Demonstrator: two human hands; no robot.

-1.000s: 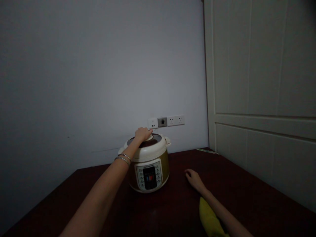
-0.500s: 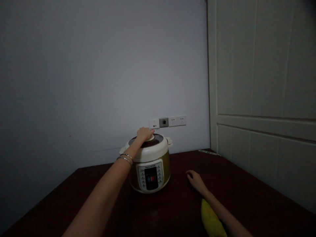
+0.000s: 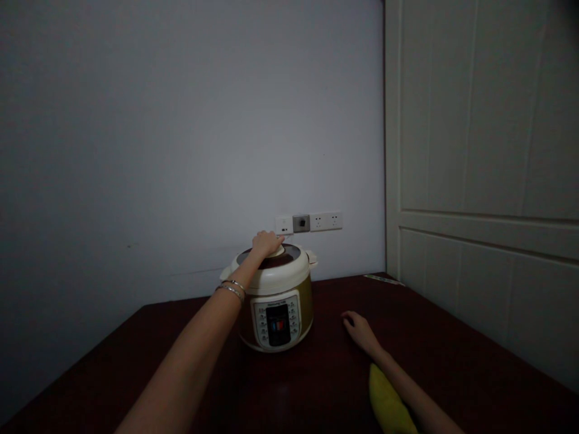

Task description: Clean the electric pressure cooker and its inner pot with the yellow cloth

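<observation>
Cooker (image 3: 278, 301) stands upright on the table (image 3: 452, 361), far centre, close to the wall and below the sockets (image 3: 309, 222), with its panel facing near. Left hand (image 3: 265, 243) reaches over the lid (image 3: 289, 274), fingers curled down around the knob (image 3: 278, 252) at its centre. The grasp looks closed, though the hand hides most of the knob. Bracelets (image 3: 233, 288) sit on that wrist. Right hand (image 3: 357, 328) lies palm down on the table, right of the cooker and apart from it, loosely open and holding nothing. Yellow item (image 3: 386, 404) lies beside the right forearm. Judgement: the cooker's body is unbraced, so any force at the knob is best kept centred and gentle.
</observation>
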